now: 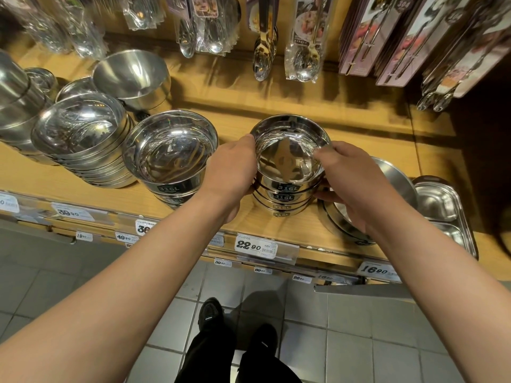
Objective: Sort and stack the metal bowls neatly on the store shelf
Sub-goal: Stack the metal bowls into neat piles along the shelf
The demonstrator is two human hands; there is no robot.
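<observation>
On the wooden store shelf [276, 106], near its front edge, a stack of small steel bowls [289, 161] stands upright with "316L" labels showing on the nested sides. Both hands hold this stack: the left hand [232, 170] wraps its left side with the thumb up at the top bowl's rim, and the right hand [356, 183] grips the right side, fingers curled round the lower bowls and thumb touching the rim. Just to the left stands a second stack of wider 316L bowls [170, 156], apart from the hands. Farther left a leaning stack of shallow bowls [80, 136] tilts toward the shelf's left end, with a single deep bowl [132, 76] tipped behind it. To the right, partly hidden by the right hand, lie what look like round steel plates [392, 178] and a divided steel tray [442, 205]. Packaged spoons [262, 51] hang above. Price tags [255, 246] line the shelf edge.
</observation>
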